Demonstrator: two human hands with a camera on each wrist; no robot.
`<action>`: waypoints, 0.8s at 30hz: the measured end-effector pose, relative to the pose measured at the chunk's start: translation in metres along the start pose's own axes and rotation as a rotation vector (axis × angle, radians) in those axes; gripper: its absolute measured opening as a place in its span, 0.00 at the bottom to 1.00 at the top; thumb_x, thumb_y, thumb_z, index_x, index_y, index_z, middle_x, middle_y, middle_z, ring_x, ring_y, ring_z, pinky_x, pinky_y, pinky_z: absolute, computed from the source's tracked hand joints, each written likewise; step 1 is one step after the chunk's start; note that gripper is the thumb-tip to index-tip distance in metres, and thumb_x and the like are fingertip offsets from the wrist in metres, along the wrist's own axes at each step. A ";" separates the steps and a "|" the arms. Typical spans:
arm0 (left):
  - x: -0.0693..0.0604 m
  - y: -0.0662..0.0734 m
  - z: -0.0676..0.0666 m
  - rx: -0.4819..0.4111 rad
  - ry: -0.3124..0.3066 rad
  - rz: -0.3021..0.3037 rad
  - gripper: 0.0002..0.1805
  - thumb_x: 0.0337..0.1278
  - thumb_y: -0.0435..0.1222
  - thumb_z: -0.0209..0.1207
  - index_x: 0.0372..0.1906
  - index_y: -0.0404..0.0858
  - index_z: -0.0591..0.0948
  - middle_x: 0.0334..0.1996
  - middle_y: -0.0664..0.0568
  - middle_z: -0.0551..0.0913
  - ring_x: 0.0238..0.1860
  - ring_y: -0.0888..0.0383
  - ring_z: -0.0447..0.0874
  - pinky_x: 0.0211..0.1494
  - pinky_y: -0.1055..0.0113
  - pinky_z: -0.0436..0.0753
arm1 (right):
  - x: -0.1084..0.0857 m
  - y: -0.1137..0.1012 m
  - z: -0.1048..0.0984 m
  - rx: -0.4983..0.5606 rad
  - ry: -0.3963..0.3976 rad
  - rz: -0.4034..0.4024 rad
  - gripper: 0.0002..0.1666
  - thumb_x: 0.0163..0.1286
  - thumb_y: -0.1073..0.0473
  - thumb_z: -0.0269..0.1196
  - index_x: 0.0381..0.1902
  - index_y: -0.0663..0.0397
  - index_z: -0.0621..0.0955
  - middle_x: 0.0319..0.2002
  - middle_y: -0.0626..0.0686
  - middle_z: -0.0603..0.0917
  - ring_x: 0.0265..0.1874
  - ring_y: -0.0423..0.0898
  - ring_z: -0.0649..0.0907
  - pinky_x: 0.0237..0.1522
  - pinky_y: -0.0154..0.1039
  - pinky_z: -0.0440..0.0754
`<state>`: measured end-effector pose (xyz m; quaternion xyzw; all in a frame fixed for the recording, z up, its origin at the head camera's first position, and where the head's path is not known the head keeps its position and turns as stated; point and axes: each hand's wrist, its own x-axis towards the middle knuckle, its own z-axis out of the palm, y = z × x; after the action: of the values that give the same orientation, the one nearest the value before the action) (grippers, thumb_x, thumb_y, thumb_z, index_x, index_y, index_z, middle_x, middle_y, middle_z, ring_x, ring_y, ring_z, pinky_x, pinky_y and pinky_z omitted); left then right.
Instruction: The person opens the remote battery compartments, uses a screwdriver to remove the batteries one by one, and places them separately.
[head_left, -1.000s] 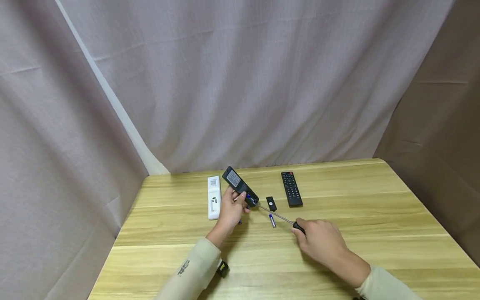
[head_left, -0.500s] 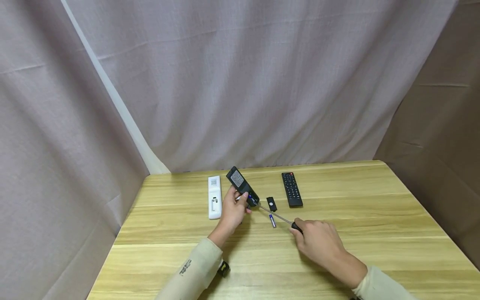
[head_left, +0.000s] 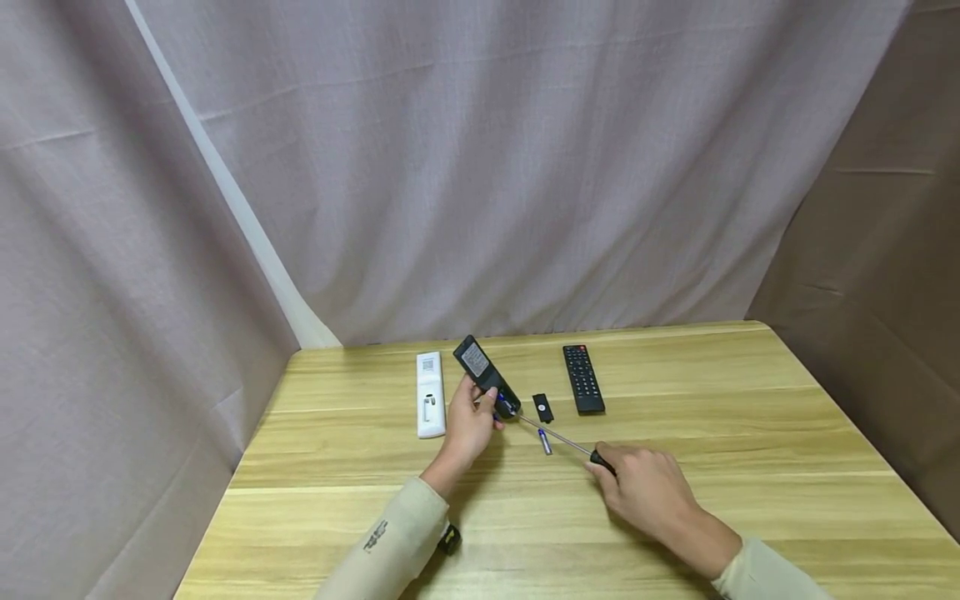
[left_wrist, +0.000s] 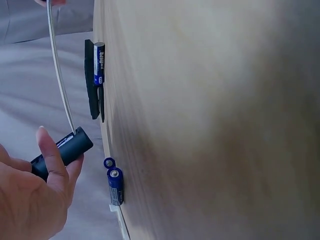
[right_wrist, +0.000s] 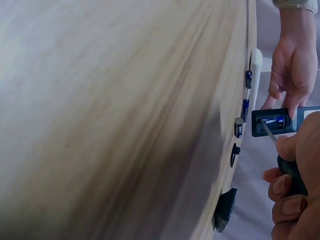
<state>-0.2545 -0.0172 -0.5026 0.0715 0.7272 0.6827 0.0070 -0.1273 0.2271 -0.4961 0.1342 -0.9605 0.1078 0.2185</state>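
Note:
My left hand [head_left: 470, 425] holds a black remote control [head_left: 474, 360] back side up and tilted above the table, thumb on its edge. A blue battery [right_wrist: 274, 122] sits in its uncovered battery compartment. My right hand [head_left: 648, 487] grips a screwdriver [head_left: 562, 437] by its black handle. The screwdriver's tip reaches into the compartment at the battery's end; whether it touches the battery or the contact I cannot tell. Below the shaft lies a loose battery [head_left: 545, 442], beside a small black battery cover [head_left: 542, 408]. Two more blue batteries [left_wrist: 115, 186] lie near the left hand in the left wrist view.
A white remote [head_left: 430, 396] with an uncovered compartment lies left of the left hand. Another black remote [head_left: 583, 379], buttons up, lies at the right. The wooden table [head_left: 750, 433] ends at a grey curtain [head_left: 525, 167] behind.
The black remote and my left hand have shifted slightly right. My right hand with the screwdriver moved a little left, then back right and down; the tip stays at the compartment.

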 end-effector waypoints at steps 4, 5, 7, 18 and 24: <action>0.000 -0.001 0.000 0.000 0.010 -0.007 0.14 0.80 0.29 0.54 0.63 0.34 0.75 0.57 0.33 0.88 0.41 0.34 0.91 0.38 0.39 0.93 | -0.001 0.002 0.001 0.001 0.005 -0.003 0.11 0.66 0.50 0.77 0.37 0.51 0.90 0.25 0.49 0.89 0.18 0.38 0.79 0.16 0.41 0.76; 0.001 -0.001 0.000 0.001 0.010 -0.008 0.14 0.80 0.29 0.53 0.63 0.34 0.75 0.57 0.33 0.88 0.41 0.35 0.91 0.39 0.39 0.93 | -0.001 0.002 0.002 -0.001 0.004 -0.003 0.11 0.66 0.50 0.76 0.38 0.51 0.90 0.26 0.49 0.90 0.18 0.39 0.79 0.16 0.42 0.77; 0.002 0.000 0.000 -0.002 0.010 -0.010 0.14 0.80 0.29 0.53 0.63 0.34 0.75 0.57 0.33 0.88 0.41 0.36 0.91 0.39 0.39 0.93 | -0.001 0.002 0.002 -0.002 -0.002 -0.001 0.11 0.66 0.50 0.76 0.37 0.50 0.89 0.24 0.48 0.89 0.18 0.38 0.77 0.16 0.41 0.76; 0.005 0.001 -0.001 -0.029 0.033 -0.053 0.14 0.81 0.29 0.53 0.64 0.33 0.74 0.55 0.32 0.89 0.34 0.37 0.87 0.29 0.49 0.92 | -0.004 0.005 0.005 0.020 0.022 -0.010 0.17 0.66 0.51 0.76 0.45 0.57 0.92 0.33 0.55 0.94 0.23 0.46 0.89 0.17 0.43 0.82; 0.007 0.000 -0.003 -0.050 0.036 -0.076 0.14 0.81 0.29 0.53 0.64 0.34 0.74 0.55 0.33 0.89 0.34 0.41 0.88 0.25 0.58 0.89 | -0.006 0.008 0.006 0.028 0.020 -0.008 0.17 0.66 0.51 0.76 0.46 0.56 0.92 0.34 0.54 0.94 0.23 0.44 0.88 0.17 0.42 0.81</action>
<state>-0.2613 -0.0195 -0.5017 0.0312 0.7122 0.7010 0.0214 -0.1269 0.2340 -0.5052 0.1400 -0.9561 0.1218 0.2267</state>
